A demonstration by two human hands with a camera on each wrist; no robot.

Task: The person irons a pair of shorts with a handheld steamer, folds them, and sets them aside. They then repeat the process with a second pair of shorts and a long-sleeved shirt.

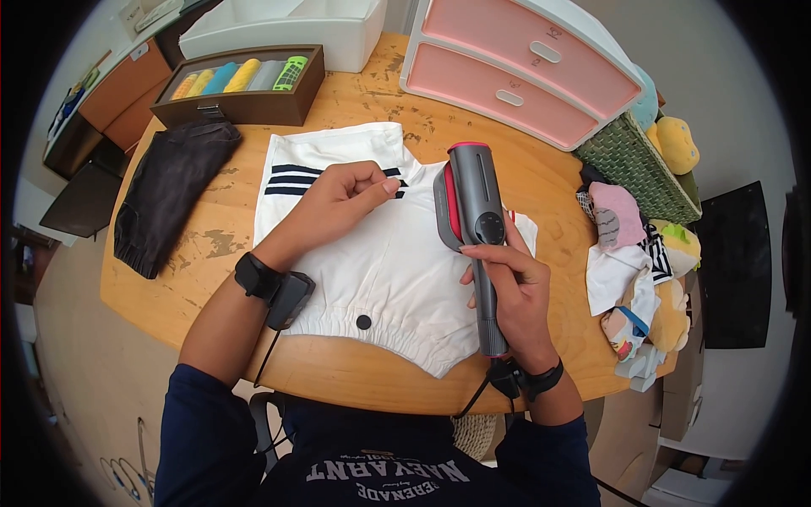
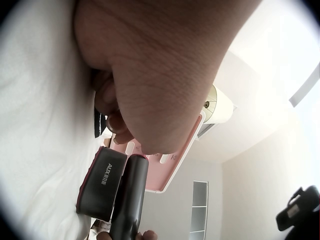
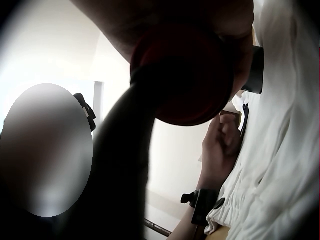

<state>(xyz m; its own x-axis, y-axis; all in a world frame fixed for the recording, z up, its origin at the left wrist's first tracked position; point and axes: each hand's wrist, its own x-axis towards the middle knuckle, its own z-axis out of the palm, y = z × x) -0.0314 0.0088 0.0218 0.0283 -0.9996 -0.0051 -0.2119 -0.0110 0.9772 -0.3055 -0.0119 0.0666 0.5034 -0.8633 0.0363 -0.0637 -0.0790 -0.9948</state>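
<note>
Now we're gripping the handheld garment steamer (image 1: 483,190) in our right hand (image 1: 519,296) over the white striped shorts (image 1: 393,253) on the wooden table (image 1: 574,346), our left hand (image 1: 334,211) loosely curled, apparently empty, and if the steamer swings left, stray steam could scald those fingers.

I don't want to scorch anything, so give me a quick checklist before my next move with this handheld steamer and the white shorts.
1. Right hand gripping the steamer by its handle: ok.
2. Left hand clear of the steamer's head: ok, there is a gap between them.
3. Shorts supported by the table: ok, the visible waistband lies inside its near edge.
4. Fabric smooth: not ok, creases run up from the gathered waistband.
5. Cord clear of the shorts: ok, it leaves the handle's base away from them.
6. Steamer on and hot: cannot tell.
</note>
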